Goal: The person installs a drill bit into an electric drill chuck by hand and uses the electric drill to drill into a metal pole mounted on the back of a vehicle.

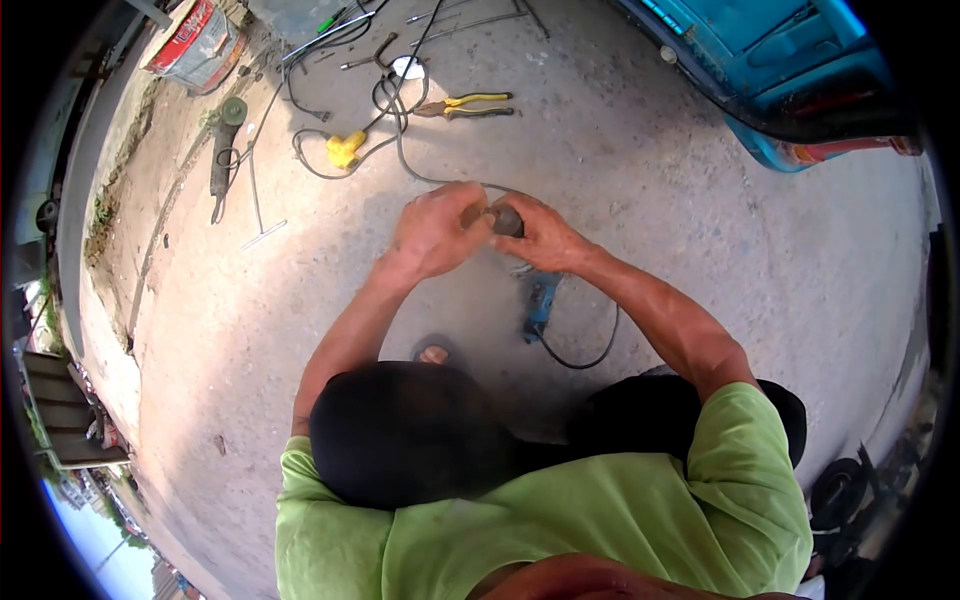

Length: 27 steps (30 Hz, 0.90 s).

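Both hands meet in front of my knees, over the concrete. My right hand [540,232] is closed round a small dark, round piece [508,220], whose exact kind I cannot make out. My left hand [440,228] is closed too, its fingertips brought against the left side of that piece; whether they pinch a separate small part is hidden. Just below the right hand, a blue power tool [541,300] lies on the ground, its front end partly covered by the hand. Its black cord [600,355] loops to the right.
Beyond my hands lie yellow-handled pliers [470,104], a yellow power socket [346,149] and tangled cables. An angle grinder [222,150] and a T-handle wrench [257,195] are at left. A red-and-grey bucket [200,48] stands upper left. A blue vehicle part [770,60] juts in upper right.
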Motion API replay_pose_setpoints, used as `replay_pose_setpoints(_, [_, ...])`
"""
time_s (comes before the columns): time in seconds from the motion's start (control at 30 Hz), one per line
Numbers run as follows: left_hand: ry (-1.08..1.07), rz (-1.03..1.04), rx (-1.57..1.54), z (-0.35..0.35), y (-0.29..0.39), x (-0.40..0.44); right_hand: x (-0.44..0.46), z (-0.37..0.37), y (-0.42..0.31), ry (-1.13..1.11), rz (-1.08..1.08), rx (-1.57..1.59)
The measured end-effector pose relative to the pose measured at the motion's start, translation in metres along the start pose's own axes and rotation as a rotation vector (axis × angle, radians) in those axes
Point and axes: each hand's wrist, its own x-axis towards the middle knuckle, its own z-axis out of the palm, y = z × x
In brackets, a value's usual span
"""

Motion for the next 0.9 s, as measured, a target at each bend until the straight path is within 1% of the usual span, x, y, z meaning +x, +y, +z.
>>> replay_pose_setpoints(0.1, [-0.026,-0.058,-0.056,0.007,-0.008,-0.001,0.000,0.001,0.001,0.009,-0.036,-0.005])
replay_pose_setpoints(0.17, [-0.015,-0.088,-0.126,0.013,-0.015,-0.002,-0.007,0.003,0.000,-0.004,-0.009,-0.010])
replay_pose_setpoints(0.2, [-0.058,-0.118,-0.149,0.017,-0.016,-0.006,0.001,0.002,-0.002,-0.005,-0.040,-0.019])
replay_pose_setpoints(0.23, [-0.044,-0.124,-0.137,0.011,-0.012,-0.003,0.001,0.008,0.008,-0.015,-0.030,-0.029])
replay_pose_setpoints(0.27, [-0.059,-0.141,-0.241,0.002,0.000,-0.006,0.005,0.006,0.005,-0.048,0.007,-0.048])
replay_pose_setpoints(0.3, [-0.082,-0.134,-0.130,-0.001,0.003,-0.006,0.006,0.004,0.003,-0.069,0.008,0.009])
replay_pose_setpoints(0.33, [-0.056,-0.153,-0.020,0.009,0.001,-0.006,0.005,0.009,0.007,-0.051,0.024,-0.048])
replay_pose_setpoints(0.4, [-0.043,-0.169,0.026,0.019,-0.001,-0.006,0.006,0.014,0.011,-0.046,0.028,-0.030])
replay_pose_setpoints(0.5, [-0.008,-0.141,0.008,0.027,-0.007,-0.005,0.010,0.021,0.017,-0.038,0.015,0.030])
replay_pose_setpoints(0.53, [-0.027,-0.118,0.025,0.028,-0.011,-0.005,0.010,0.020,0.017,-0.069,0.035,0.034])
replay_pose_setpoints(0.63, [0.050,0.141,-0.022,0.033,-0.029,-0.005,0.007,0.017,0.007,-0.065,-0.011,0.075])
replay_pose_setpoints(0.73, [-0.002,0.243,-0.012,0.030,-0.034,-0.003,0.008,0.012,0.004,-0.108,-0.054,0.065])
replay_pose_setpoints(0.83, [-0.002,0.151,-0.058,0.016,-0.014,-0.008,0.009,0.014,-0.012,-0.046,-0.039,0.130])
replay_pose_setpoints(0.9, [-0.110,-0.088,0.014,0.009,0.005,-0.003,0.009,0.013,-0.024,-0.039,0.031,0.110])
